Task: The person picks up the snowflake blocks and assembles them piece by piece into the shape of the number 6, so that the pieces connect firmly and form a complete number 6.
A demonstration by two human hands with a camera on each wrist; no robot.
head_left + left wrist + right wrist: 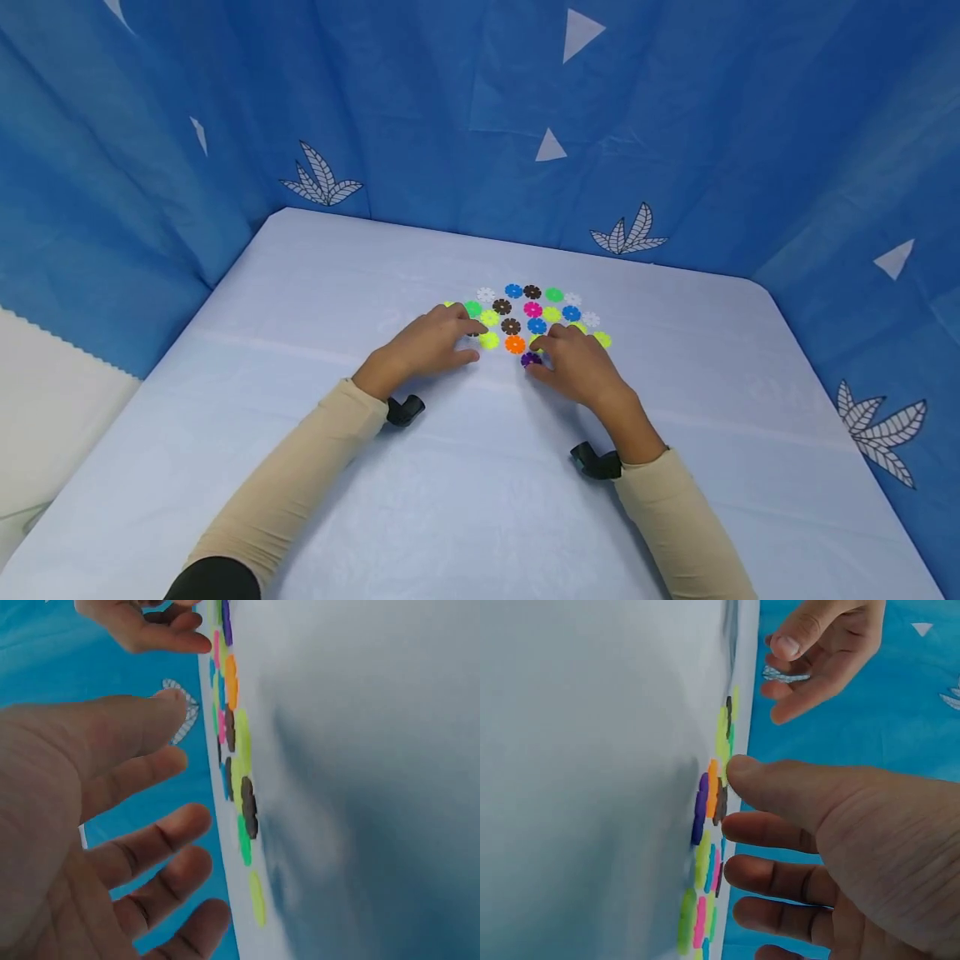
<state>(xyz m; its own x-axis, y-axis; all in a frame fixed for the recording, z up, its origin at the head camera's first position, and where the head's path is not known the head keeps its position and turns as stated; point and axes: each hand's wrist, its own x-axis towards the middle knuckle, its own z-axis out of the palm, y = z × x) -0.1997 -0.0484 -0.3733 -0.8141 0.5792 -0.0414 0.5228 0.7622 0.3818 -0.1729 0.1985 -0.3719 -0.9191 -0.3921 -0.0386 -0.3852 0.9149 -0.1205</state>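
Flat plastic snowflake discs in several colours lie in a loose group on the white table. My left hand (429,342) hovers at the group's left side, its fingers spread and relaxed with nothing between them. Near its fingertips are a yellow disc (489,341) and a green disc (472,308). At the front right, my right hand (581,364) has loosely bent fingers apart over the discs. Its thumb and index finger overlap a purple disc (700,810) in the head view, while the right wrist view shows no disc between them. An orange disc (515,344) lies between the hands.
Behind the group's front discs are brown (511,327), pink (532,309), blue (513,290) and white discs (486,294). A blue curtain (465,125) with printed leaves and triangles hangs along the far edge and sides of the white table (480,500).
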